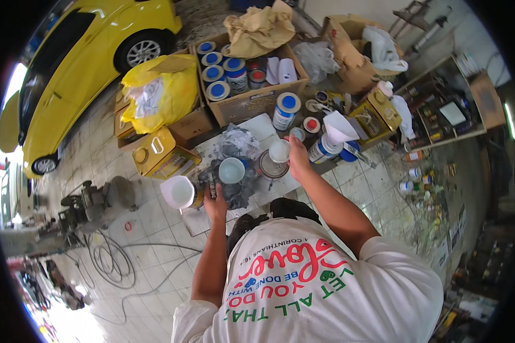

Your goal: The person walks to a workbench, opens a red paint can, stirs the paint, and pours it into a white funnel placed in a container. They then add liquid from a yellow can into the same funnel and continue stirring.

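Note:
My right hand [296, 160] grips a white translucent cup [279, 151] above a round metal lid [272, 168]. My left hand [214, 203] is closed on a dark, narrow metallic object [212, 186] that I cannot make out clearly. Beside it stands a container with a white funnel-like top [176, 192]. Between my hands, a pale blue cup [231, 170] sits among crumpled grey cloths [240, 193] on a white board [257, 127]. A blue-lidded can [286, 114] and another can topped by a white funnel [337, 127] stand just beyond my right hand.
A yellow car [68, 86] is at upper left, with a machine [86, 200] and hoses [117, 268] below. Cardboard boxes of cans [252, 97], a yellow bag [154, 97] and yellow tins [160, 157] line the far side. A cluttered shelf unit [486, 103] and small containers [418, 186] are right.

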A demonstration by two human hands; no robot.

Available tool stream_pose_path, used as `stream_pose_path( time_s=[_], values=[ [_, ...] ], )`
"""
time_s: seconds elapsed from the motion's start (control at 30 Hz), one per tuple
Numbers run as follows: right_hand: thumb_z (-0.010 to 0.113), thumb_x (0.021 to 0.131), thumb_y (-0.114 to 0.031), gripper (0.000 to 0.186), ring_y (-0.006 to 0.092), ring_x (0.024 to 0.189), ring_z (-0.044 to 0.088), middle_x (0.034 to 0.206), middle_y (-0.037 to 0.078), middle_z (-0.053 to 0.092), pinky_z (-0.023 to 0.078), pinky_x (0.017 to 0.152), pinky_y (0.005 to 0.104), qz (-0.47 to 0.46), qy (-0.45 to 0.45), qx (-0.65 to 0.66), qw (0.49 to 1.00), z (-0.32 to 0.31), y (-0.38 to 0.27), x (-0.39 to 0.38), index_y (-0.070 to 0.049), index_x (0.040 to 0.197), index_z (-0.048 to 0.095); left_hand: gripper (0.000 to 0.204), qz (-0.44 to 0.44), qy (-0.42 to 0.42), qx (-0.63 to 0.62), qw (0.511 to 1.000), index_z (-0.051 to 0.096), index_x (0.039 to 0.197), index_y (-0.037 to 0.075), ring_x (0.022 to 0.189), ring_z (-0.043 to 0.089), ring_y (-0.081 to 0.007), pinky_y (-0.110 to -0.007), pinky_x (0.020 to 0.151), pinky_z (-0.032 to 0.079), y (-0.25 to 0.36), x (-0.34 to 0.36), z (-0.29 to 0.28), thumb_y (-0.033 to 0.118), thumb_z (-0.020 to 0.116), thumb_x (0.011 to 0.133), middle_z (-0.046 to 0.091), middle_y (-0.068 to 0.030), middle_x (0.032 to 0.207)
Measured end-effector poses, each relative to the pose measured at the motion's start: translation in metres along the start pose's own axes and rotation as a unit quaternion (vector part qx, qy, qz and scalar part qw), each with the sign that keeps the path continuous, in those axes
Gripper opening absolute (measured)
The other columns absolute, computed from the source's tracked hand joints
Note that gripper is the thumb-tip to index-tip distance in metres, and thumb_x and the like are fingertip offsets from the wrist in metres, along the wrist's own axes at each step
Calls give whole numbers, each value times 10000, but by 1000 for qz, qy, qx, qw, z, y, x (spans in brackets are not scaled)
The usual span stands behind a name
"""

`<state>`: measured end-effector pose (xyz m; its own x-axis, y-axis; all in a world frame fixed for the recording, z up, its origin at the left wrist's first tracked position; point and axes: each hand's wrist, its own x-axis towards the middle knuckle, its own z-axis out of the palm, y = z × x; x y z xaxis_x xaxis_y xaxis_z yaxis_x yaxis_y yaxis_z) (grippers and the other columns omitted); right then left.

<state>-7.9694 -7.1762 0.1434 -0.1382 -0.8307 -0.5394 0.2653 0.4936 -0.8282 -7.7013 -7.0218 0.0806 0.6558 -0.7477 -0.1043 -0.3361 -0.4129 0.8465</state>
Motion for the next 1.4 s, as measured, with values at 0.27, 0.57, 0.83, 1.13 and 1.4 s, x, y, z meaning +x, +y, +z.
stream_pose_path(
  time_s=[0.27, 0.57, 0.83, 1.13, 1.4],
  values=[
    [491, 1074, -471, 448, 227, 1136, 600, 1268, 71, 649, 468, 900, 423, 32, 173, 79, 981, -73, 62, -6, -137, 1339, 627, 626, 42, -37, 131, 990, 582, 1396, -75, 1284, 607, -437, -462, 1081, 473, -28, 40, 30, 364, 694, 964, 625, -299, 1379],
    [505, 1054, -518, 520, 301, 1214, 610, 1359, 116, 631, 472, 976, 486, 149, 178, 62, 971, -92, 94, 26, -131, 1390, 590, 708, 50, -80, 121, 988, 513, 1461, -49, 1297, 587, -435, -464, 1101, 454, -24, 16, 7, 186, 783, 851, 599, -284, 1412],
    [512, 1049, -503, 621, 395, 1407, 511, 1494, 233, 560, 395, 1154, 461, 57, 127, -204, 969, -86, 118, 29, -61, 1485, 519, 738, 59, -21, 105, 992, 505, 1469, 20, 1365, 501, -412, -489, 1156, 380, -8, -26, 4, 146, 817, 812, 547, -248, 1443],
    [625, 1010, -414, 573, 386, 1309, 583, 1394, 228, 622, 436, 1108, 454, -6, 83, -295, 952, -140, 147, 53, -24, 1423, 553, 575, 115, -10, 69, 991, 592, 1365, 68, 1296, 553, -387, -471, 1060, 456, 55, -57, -30, 122, 799, 831, 610, -182, 1360],
    [751, 864, -106, 444, 423, 1179, 595, 1239, 208, 633, 474, 1038, 488, -535, -29, -373, 757, -40, -13, -47, -38, 1286, 632, 337, 114, 7, 29, 993, 699, 1241, 61, 856, 724, -186, -323, 744, 569, 73, -74, -61, 45, 738, 907, 741, -92, 994]
  ],
)
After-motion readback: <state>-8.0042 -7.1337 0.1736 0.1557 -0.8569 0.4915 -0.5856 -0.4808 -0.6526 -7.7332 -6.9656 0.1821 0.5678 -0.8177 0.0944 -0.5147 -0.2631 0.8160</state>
